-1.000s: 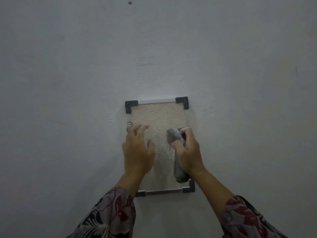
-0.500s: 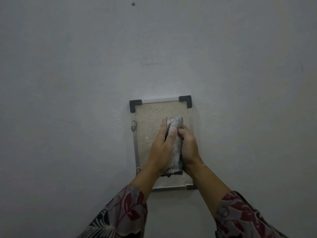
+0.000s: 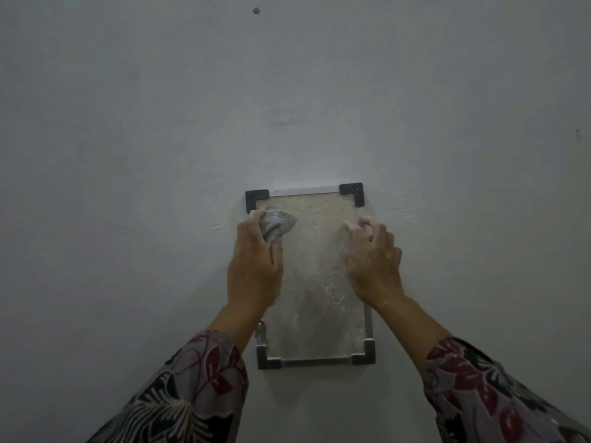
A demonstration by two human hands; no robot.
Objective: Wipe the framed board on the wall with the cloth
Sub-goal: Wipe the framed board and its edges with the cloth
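A small framed board (image 3: 315, 282) hangs on the wall, with a beige speckled face, a silver rim and black corner pieces. My left hand (image 3: 254, 266) grips a bunched grey cloth (image 3: 276, 223) and presses it against the board's upper left corner. My right hand (image 3: 372, 260) rests on the board's right edge, fingers spread and bent, holding nothing. Both hands cover parts of the side rails.
A plain grey-white wall (image 3: 128, 155) surrounds the board. A small screw or nail (image 3: 255, 10) sticks out of the wall high above it. Floral sleeves cover both forearms at the bottom of the view.
The cloth passed from my right hand to my left hand. The left hand moved it up to the board's top left corner, and the right hand shifted to the right edge.
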